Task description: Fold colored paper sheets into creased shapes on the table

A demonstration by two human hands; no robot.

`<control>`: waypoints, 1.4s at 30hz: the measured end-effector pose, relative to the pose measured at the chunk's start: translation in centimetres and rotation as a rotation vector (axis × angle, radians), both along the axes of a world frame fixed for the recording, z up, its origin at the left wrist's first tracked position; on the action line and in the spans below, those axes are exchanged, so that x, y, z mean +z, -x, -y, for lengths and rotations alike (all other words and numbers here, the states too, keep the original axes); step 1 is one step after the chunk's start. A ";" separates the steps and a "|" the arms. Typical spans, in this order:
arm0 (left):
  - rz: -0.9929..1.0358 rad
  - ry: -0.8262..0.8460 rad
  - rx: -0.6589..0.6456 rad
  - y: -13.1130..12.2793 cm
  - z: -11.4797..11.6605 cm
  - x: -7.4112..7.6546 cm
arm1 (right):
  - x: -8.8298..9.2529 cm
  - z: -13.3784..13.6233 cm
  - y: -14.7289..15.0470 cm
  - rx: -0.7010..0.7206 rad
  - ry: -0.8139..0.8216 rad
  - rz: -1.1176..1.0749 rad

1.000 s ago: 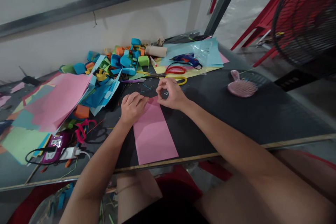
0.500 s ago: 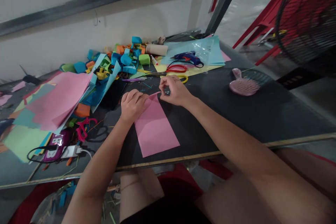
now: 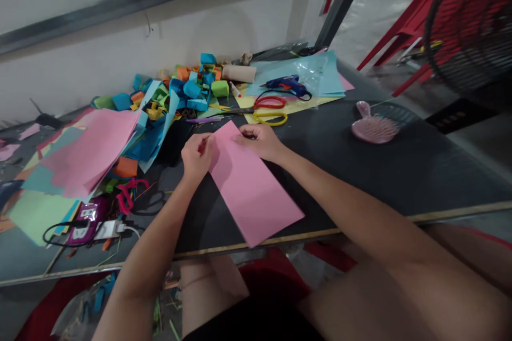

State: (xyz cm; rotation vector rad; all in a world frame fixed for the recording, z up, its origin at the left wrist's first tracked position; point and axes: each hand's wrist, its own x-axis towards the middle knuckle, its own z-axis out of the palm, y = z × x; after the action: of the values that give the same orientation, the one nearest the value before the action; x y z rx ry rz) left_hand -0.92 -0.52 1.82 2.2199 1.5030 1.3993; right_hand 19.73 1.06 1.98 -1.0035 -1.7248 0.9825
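A long pink paper (image 3: 256, 186) lies slanted on the dark table, its near corner close to the front edge. My left hand (image 3: 197, 155) pinches its left side near the far end, fingers curled together. On the opposite side, my right hand (image 3: 262, 141) grips the paper's right edge, thumb on top and fingers curled. The paper's far corner shows between both hands. Just beyond my right hand lie scissors with one red handle loop (image 3: 270, 102) and one yellow loop (image 3: 270, 118).
Folded coloured paper pieces (image 3: 192, 89) are heaped by the wall. Pink sheets (image 3: 96, 144) lie left, near a purple device (image 3: 88, 218) with cables. A blue glue gun (image 3: 288, 85) and a pink hairbrush (image 3: 374, 129) lie right. A fan (image 3: 472, 37) stands at the far right.
The pink paper has turned, its near end swinging right, and its far end now reaches up between my hands. My left hand has gone from lying flat over the edge to pinching the side.
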 end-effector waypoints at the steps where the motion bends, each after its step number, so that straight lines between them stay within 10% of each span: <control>1: 0.025 -0.002 -0.014 0.1 -0.1 0.0 | -0.1 -0.1 0.0 -0.003 0.053 -0.030; 8: 0.082 -0.008 0.006 0.9 -1.2 -1.2 | -1.1 -1.5 -0.7 -0.225 0.188 -0.261; 14: -0.070 -0.114 -0.047 -0.2 -0.1 0.0 | -1.1 -0.5 0.2 -0.563 -0.054 -0.250; 23: 0.325 0.257 -0.398 -2.3 0.9 -1.5 | 0.6 3.3 2.1 0.078 -0.515 0.035; 29: 0.503 0.415 -0.390 -1.4 -0.1 -1.0 | 0.3 1.4 0.9 -0.299 -0.510 0.021; 37: 0.206 0.422 -0.627 -0.9 0.5 0.2 | 1.4 -0.3 -2.3 -0.019 -0.784 0.448; 42: 0.075 0.242 -0.474 -0.2 0.1 0.7 | 0.6 -1.3 -3.1 -0.212 -0.905 0.507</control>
State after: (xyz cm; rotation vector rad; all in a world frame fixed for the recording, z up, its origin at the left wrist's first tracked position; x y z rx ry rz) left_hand -0.77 -0.67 2.55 2.1513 0.9697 1.0755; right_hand 22.81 2.34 2.55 -0.8093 -2.0903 -0.2524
